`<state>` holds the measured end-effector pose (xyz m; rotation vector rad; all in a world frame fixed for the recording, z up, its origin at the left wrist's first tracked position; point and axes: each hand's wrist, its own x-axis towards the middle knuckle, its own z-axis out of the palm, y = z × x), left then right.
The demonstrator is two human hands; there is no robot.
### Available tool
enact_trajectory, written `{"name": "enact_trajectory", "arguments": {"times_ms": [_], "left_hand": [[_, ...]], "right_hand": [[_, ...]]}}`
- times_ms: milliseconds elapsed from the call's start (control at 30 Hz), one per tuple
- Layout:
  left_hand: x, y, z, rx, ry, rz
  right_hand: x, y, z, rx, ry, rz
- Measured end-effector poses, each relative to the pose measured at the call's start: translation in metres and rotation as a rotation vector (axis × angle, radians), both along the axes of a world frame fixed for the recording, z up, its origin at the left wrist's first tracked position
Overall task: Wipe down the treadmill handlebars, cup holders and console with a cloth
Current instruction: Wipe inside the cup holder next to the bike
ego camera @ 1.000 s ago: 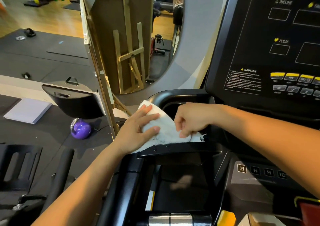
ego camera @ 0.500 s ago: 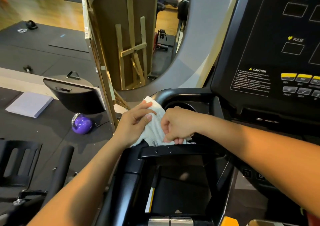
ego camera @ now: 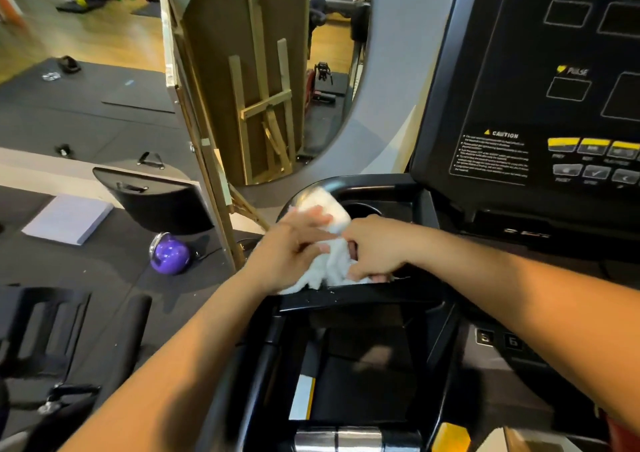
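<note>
**Item:** white terry cloth (ego camera: pixel 329 268), bunched at the left rim of the round black cup holder (ego camera: pixel 367 210), below the black treadmill console (ego camera: pixel 512 98).
**Left hand** (ego camera: pixel 284 254): fingers (ego camera: pixel 313 221) fairly straight, pressing the cloth down.
**Right hand** (ego camera: pixel 375 249): fingers curled, gripping the cloth's near fold.
**Handling note:** best gathered into a compact pad, pushed into the recess and turned round the wall. Blur hides finer detail.

A white terry cloth (ego camera: pixel 330 266) lies bunched over the left rim of the round black cup holder (ego camera: pixel 363 210), at about eight o'clock from the dark, unlit console (ego camera: pixel 519 87) with yellow buttons.
</note>
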<state>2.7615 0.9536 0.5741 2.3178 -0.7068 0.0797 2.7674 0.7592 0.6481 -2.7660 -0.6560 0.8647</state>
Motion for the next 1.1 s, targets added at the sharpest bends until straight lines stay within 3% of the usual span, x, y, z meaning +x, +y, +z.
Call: {"name": "enact_trajectory", "arguments": {"times_ms": [133, 367, 467, 600, 733, 933, 1000, 1100], "left_hand": [[-0.007, 0.010, 0.008, -0.066, 0.148, 0.139], [-0.005, -0.023, 0.004, 0.327, 0.005, -0.030], [-0.011, -0.029, 0.008, 0.290, 0.031, -0.074], [-0.016, 0.002, 0.000, 0.159, 0.009, -0.048], [-0.014, 0.026, -0.005, 0.011, 0.153, 0.042], [-0.006, -0.014, 0.004, 0.355, -0.019, -0.052], [-0.006, -0.032, 0.007, 0.378, 0.005, -0.086], [-0.005, -0.043, 0.010, 0.358, 0.026, -0.096]], "right_hand": [[-0.010, 0.014, -0.010, 0.115, -0.132, 0.064], [-0.001, -0.029, 0.007, -0.141, -0.033, 0.034], [0.000, -0.030, 0.004, -0.154, -0.052, 0.041], [-0.005, -0.003, -0.015, 0.019, -0.165, 0.052], [-0.008, 0.015, -0.018, 0.138, -0.129, 0.041], [-0.001, -0.024, 0.009, -0.281, -0.129, 0.191], [-0.002, -0.036, 0.015, -0.430, -0.139, 0.232], [-0.003, -0.039, 0.013, -0.473, -0.189, 0.207]]}}
